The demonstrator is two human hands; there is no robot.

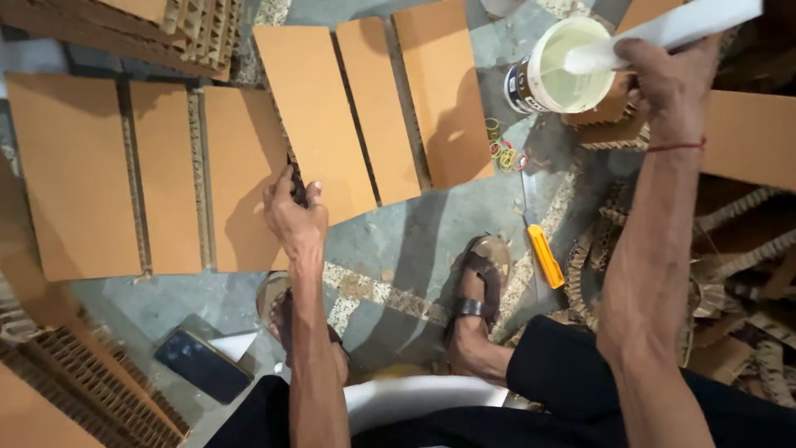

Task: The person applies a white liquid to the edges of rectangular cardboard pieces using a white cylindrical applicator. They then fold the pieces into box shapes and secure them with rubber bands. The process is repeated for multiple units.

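My left hand [292, 214] grips the near edge of a brown cardboard panel [313, 116] that lies on the floor among other panels. My right hand [663, 73] is raised at the upper right, closed around a flat white strip [663, 33] whose end dips into a white tub of pale glue [560, 65]. More cardboard panels [75, 174] lie side by side to the left, and two others [444, 87] to the right of the gripped one.
A yellow utility knife [545, 254] lies on the floor by my right sandalled foot [479, 286]. Coloured rubber bands [502, 149] sit near the tub. A dark phone [201, 365] lies at the lower left. Corrugated scraps [738, 282] pile at the right, stacked cardboard [99, 382] at the left.
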